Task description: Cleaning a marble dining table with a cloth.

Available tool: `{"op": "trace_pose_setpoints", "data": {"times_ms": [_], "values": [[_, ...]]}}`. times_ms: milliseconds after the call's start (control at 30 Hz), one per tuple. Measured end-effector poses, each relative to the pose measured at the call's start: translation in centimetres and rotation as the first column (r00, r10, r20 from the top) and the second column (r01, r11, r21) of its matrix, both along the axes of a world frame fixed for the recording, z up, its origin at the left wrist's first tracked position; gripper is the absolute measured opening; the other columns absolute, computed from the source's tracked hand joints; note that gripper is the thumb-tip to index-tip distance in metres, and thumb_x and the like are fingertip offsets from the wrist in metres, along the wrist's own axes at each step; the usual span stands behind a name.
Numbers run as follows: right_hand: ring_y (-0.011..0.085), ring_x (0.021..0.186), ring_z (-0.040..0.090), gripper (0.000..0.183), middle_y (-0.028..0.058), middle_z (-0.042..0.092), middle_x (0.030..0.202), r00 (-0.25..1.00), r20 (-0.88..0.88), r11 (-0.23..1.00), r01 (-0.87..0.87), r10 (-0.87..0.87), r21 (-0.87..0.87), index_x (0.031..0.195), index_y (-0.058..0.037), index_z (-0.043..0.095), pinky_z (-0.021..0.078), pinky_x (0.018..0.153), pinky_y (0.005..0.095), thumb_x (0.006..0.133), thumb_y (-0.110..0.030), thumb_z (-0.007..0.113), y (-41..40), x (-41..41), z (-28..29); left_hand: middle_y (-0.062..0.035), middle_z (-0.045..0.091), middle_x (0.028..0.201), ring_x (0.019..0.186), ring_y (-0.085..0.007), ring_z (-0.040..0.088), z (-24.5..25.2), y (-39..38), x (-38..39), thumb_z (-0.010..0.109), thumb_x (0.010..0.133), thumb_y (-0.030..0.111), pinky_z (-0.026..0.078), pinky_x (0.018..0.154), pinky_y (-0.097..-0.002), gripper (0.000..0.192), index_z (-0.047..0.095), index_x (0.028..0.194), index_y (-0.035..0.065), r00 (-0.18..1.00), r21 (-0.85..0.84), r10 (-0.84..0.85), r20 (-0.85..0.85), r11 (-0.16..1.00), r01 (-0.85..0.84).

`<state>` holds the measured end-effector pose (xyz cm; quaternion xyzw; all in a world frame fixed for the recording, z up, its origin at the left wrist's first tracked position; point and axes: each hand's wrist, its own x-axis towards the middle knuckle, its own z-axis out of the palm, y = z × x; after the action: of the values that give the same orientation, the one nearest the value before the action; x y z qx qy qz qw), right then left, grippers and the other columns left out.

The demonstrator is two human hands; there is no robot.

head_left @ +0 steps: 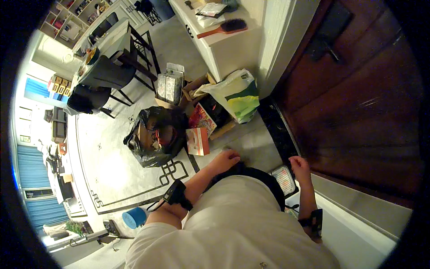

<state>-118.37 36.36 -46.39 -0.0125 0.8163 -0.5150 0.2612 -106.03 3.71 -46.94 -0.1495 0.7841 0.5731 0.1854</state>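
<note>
My left hand (pixel 230 158) hangs in front of my waist, fingers loosely curled and nothing seen in it. Out to the right, near the dark wooden door (pixel 356 87), my right hand (pixel 300 167) is also loosely bent, with no object visible. Beyond the left hand, on the floor, are a small orange-and-white box (pixel 197 141) and a black plastic bag (pixel 156 136) gaping over a cardboard box. Behind the small box, a red patterned package (pixel 202 120) leans in an open carton. A white-and-green plastic bag (pixel 240 97) rests beside it against the cabinet.
A white cabinet (pixel 235 50) carries a wooden hairbrush (pixel 224 28). A silver patterned box (pixel 170 85) stands behind the black bag. Dark chairs (pixel 105 72) surround a table at upper left. A blue bucket (pixel 133 217) is at lower left. The black threshold (pixel 277 124) runs along the door.
</note>
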Motion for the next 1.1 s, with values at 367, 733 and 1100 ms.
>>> {"op": "trace_pose_setpoints", "data": {"times_ms": [367,733,1100], "values": [[0.0047,0.055,0.044,0.018,-0.0035,0.052,0.064,0.999,-0.042,0.99,0.001,0.005,0.141,0.089,-0.0025,0.065,0.0348,0.049,0.0215,0.087,-0.018,0.058,-6.6,4.5,-0.4,-0.0122,0.063,0.094,0.085,-0.0209,0.059,0.8,-6.3,4.3,0.056,0.087,0.021,0.047,0.077,-0.0325,0.026,0.06,0.104,0.0025,0.999,-0.019,0.023,-0.04,1.0,-0.024],[0.0099,0.065,0.052,0.018,0.0024,0.06,0.074,0.986,-0.106,0.991,-0.128,0.131,0.032,0.092,-0.001,0.063,0.0435,0.06,0.0251,0.084,-0.018,0.062,-24.6,9.6,2.6,-0.0145,0.064,0.09,0.084,-0.0238,0.061,-0.7,-18.5,12.1,0.055,0.086,0.024,0.048,0.076,-0.0335,0.029,0.06,0.103,0.0005,0.999,0.005,-0.04,0.034,0.999,0.04],[0.0112,0.062,0.052,0.02,0.0029,0.058,0.069,0.994,-0.003,0.99,-0.11,0.111,0.091,0.091,-0.0015,0.064,0.0431,0.058,0.0264,0.086,-0.02,0.059,-25.6,5.0,1.2,-0.0137,0.063,0.094,0.087,-0.0236,0.06,-1.0,-22.4,5.6,0.056,0.085,0.021,0.047,0.078,-0.0335,0.026,0.06,0.102,0.0013,0.997,-0.019,-0.02,0.074,1.0,0.021]]}}
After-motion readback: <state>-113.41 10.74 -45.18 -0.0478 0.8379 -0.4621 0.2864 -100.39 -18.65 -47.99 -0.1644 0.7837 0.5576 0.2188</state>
